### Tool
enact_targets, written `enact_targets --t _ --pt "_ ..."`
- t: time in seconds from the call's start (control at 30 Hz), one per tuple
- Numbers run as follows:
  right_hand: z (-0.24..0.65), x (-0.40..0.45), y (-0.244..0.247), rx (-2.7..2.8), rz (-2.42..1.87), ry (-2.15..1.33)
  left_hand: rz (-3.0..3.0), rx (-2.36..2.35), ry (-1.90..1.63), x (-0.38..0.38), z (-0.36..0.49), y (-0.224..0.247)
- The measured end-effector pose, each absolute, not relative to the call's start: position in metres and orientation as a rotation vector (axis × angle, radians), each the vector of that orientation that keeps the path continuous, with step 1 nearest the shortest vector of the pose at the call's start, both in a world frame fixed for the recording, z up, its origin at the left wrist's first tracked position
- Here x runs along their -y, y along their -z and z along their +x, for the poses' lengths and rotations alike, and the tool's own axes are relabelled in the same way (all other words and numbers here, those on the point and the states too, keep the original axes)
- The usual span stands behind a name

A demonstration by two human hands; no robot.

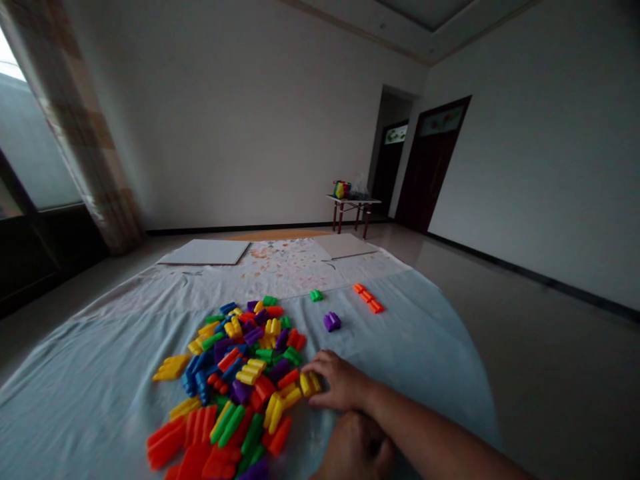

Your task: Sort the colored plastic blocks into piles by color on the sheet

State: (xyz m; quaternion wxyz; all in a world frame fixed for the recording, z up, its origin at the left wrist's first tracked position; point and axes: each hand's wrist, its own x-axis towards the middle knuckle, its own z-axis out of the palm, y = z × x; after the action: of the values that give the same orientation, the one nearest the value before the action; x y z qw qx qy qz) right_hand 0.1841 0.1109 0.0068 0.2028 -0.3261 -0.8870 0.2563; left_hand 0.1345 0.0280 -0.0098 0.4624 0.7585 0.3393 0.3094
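A pile of ribbed plastic blocks [250, 353] in red, yellow, green, blue and purple lies on the light blue cloth. At the pile's right edge my right hand [343, 381] has its thumb and fingers around a yellow block [310, 383]. Just below my right wrist, my left hand [356, 445] is curled closed at the bottom edge; what it holds, if anything, is hidden. Beyond my hands, a purple block [332, 322], a small green block [316, 295] and an orange-red row of blocks [368, 298] lie apart from the pile.
Two flat boards, a white one [207, 252] at the far left and a beige one [345, 245] at the far right, rest on the round table [440, 333]. Across the floor, a small side table [354, 199] bears a colourful bag [342, 189] and a clear plastic bag.
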Motion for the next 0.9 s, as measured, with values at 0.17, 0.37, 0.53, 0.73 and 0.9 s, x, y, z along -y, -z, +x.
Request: enact_targets --t 0.17,0.37,0.53,0.73,0.9 --pt "0.192 -0.108 -0.006 2.209 -1.082 -0.772 1.925 -0.835 -0.726 -0.029 0.134 0.005" --pt "0.233 -0.106 0.006 1.974 -1.324 -0.647 2.049 -1.097 -0.588 -0.028 0.130 0.002" --pt "0.250 -0.108 0.011 2.065 -1.297 -0.321 2.159 -1.099 -0.533 -0.026 0.129 -0.002" --pt "0.243 -0.107 0.013 2.162 -1.171 -0.386 2.274 -1.257 -0.264 -0.028 0.134 0.001" --pt "0.277 -0.132 0.011 2.015 -1.255 -0.303 2.353 -1.351 -0.117 -0.030 0.139 0.006"
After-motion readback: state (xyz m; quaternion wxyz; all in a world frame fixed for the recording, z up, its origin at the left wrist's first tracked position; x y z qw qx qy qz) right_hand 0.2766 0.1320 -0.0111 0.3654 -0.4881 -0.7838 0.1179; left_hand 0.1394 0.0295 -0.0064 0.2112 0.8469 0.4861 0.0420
